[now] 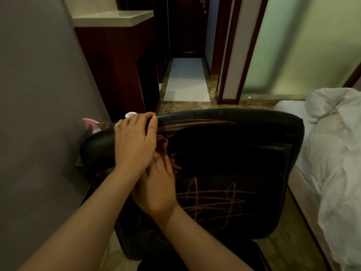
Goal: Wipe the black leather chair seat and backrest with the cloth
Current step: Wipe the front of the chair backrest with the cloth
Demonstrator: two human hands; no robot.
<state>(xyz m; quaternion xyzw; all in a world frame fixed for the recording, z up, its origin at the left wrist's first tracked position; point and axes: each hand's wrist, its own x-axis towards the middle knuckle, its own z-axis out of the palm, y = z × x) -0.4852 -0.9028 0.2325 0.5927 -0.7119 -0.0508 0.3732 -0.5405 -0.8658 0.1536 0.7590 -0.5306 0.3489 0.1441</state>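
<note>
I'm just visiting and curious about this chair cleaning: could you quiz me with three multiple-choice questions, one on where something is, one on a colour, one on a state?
1. Where does the left hand rest?
A. on the bed
B. on the backrest's top edge
C. on the floor

2. What colour are the scribbles on the seat?
A. reddish-pink
B. blue
C. green

3. What is the right hand doing?
A. hanging idle
B. holding the cloth against the chair
C. gripping the spray bottle

Answers: B, its fingers lie over the top edge; A, the lines look reddish-pink; B, cloth shows beyond its fingers.
</note>
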